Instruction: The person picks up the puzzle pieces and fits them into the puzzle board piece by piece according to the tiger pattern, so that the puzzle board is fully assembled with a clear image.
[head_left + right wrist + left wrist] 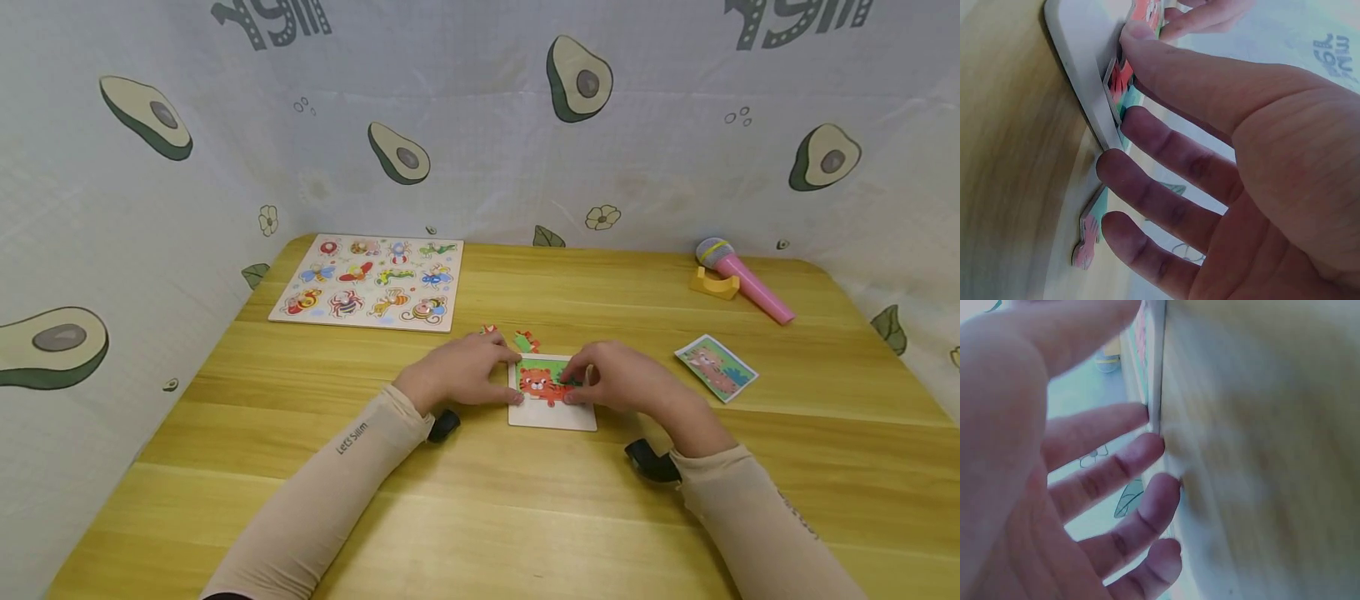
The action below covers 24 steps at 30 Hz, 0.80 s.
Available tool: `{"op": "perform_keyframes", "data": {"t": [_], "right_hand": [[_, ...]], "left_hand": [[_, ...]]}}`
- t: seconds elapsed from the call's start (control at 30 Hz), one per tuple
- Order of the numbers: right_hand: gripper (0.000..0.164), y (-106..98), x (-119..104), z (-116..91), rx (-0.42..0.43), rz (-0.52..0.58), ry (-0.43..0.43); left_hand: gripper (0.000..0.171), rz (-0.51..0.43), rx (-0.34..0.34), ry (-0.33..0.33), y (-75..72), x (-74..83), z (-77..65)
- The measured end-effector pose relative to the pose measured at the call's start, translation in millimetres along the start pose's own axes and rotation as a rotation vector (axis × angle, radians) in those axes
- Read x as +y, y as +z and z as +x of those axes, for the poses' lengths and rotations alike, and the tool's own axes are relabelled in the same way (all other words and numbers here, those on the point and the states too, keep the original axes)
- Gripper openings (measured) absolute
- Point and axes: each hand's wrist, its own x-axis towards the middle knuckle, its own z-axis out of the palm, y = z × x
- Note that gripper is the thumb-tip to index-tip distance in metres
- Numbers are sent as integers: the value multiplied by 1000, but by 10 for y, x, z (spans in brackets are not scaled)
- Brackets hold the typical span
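A small white puzzle board (551, 418) lies in front of me, carrying an orange tiger picture (536, 382) on green. My left hand (467, 369) touches the board's left side, thumb near the picture's lower corner and forefinger by the top edge; its other fingers extend loosely in the left wrist view. On the picture's right part, my right hand (626, 379) pinches a striped red puzzle piece (1119, 81) between thumb and forefinger. That piece sits slightly tilted above the board in the right wrist view. Loose puzzle pieces (527, 342) lie just beyond the board, partly hidden.
A peg board with insects (367, 283) lies at the back left. At the back right are a pink toy microphone (753, 287) and a yellow curved block (715, 285). A pig picture card (716, 368) lies right of my right hand. Patterned cloth (487, 125) walls the table.
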Motion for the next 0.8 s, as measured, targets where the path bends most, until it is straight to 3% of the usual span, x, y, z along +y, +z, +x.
{"op": "perform_keyframes", "data": {"t": [0.33,0.8], "right_hand": [[19,-17,8,-12,-16,21,2],[19,-7,11,2,8,-5,-23]], "left_hand": [[59,56,23,-99,46,75,41],[52,85,29,-98,56,76,55]]}}
